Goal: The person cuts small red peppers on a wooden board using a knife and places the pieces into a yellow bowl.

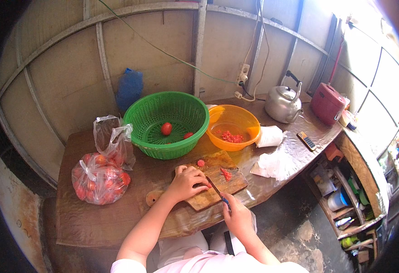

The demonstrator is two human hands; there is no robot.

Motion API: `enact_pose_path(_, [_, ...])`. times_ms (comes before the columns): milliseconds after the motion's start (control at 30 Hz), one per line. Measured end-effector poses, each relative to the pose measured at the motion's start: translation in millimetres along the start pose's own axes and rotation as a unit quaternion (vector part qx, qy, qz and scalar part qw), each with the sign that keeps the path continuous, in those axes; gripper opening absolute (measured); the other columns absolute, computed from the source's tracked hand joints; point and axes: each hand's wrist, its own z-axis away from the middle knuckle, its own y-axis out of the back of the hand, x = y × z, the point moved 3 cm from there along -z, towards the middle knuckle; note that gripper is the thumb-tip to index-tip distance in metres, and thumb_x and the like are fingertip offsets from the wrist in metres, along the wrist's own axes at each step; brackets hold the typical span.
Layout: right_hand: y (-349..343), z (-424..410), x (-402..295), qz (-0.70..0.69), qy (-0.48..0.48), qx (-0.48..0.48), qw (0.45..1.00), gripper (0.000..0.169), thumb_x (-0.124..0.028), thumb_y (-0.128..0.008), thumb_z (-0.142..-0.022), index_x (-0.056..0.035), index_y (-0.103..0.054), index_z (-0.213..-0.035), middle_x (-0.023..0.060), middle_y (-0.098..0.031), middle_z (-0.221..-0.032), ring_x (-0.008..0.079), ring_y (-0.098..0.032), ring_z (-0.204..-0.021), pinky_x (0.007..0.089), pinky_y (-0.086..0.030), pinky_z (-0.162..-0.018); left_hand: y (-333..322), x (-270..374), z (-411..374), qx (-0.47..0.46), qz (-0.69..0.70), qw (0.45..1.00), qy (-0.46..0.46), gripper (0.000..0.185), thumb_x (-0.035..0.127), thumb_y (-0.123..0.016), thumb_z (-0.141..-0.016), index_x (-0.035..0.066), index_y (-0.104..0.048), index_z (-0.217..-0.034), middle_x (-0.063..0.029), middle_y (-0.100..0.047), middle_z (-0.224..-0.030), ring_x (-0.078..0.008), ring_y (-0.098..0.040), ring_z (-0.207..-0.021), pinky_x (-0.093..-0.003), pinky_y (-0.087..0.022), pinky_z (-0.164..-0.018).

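Note:
My left hand (188, 183) presses a piece of tomato (208, 186), mostly hidden by the fingers, on a wooden cutting board (202, 201). In my right hand (236, 213) is a knife (215, 187) with a blue handle, its blade beside the left fingertips. Chopped red tomato (226, 174) and a cut tomato piece (201, 163) lie farther back on the board. Behind it stand a green plastic basket (167, 150) holding a few tomatoes (166, 129) and an orange plastic bowl (231, 145) with chopped tomato (231, 137) inside.
Plastic bags of tomatoes (100, 181) stand at the left on the table (93, 225). White bags (270, 136), a metal kettle (283, 104), a calculator or phone with keys (306, 141) and a dark red container (328, 104) are at the right. A shelf (356, 235) stands below, right.

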Motion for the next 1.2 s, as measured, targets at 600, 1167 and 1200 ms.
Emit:
enact_pose_path(600, [-8.6, 2.6, 1.4, 0.007, -0.014, -0.014, 1.0, 0.037, -0.011, -0.06, -0.093, -0.017, -0.061, -0.13, 0.0146, -0.067, -0.094, 0.0372, -0.069, -0.08, 0.0484, -0.055, -0.067, -1.8, 0.7, 0.2, 0.014, 0.004, 1.0, -0.01, 0.016, 0.036, -0.08, -0.082, 0.022, -0.078, -0.088, 0.0055, -0.068, -0.094, -0.0176, -0.06, -0.099, -0.0436, -0.036, -0.096])
enact_pose_path(1167, [-8.9, -2.5, -3.4, 0.017, -0.042, -0.031, 0.998, 0.034, -0.01, -0.063, -0.091, -0.0141, -0.064, -0.124, 0.0168, -0.07, -0.096, 0.0359, -0.07, -0.083, 0.0455, -0.054, -0.071, -2.9, -0.5, 0.4, 0.023, -0.013, 1.0, 0.002, 0.016, 0.034, -0.08, -0.081, 0.02, -0.077, -0.086, 0.0054, -0.068, -0.092, -0.0173, -0.061, -0.098, -0.0438, -0.038, -0.096])
enact_pose_path(1200, [-5.1, -1.1, -3.7, 0.012, -0.05, -0.033, 0.998, 0.033, -0.01, -0.063, -0.091, -0.0142, -0.064, -0.124, 0.017, -0.07, -0.097, 0.0362, -0.07, -0.083, 0.0456, -0.054, -0.072, -2.7, 0.3, -0.3, 0.024, -0.012, 1.0, 0.0, 0.016, 0.034, -0.08, -0.081, 0.02, -0.077, -0.086, 0.0054, -0.068, -0.092, -0.0173, -0.061, -0.098, -0.044, -0.038, -0.096])
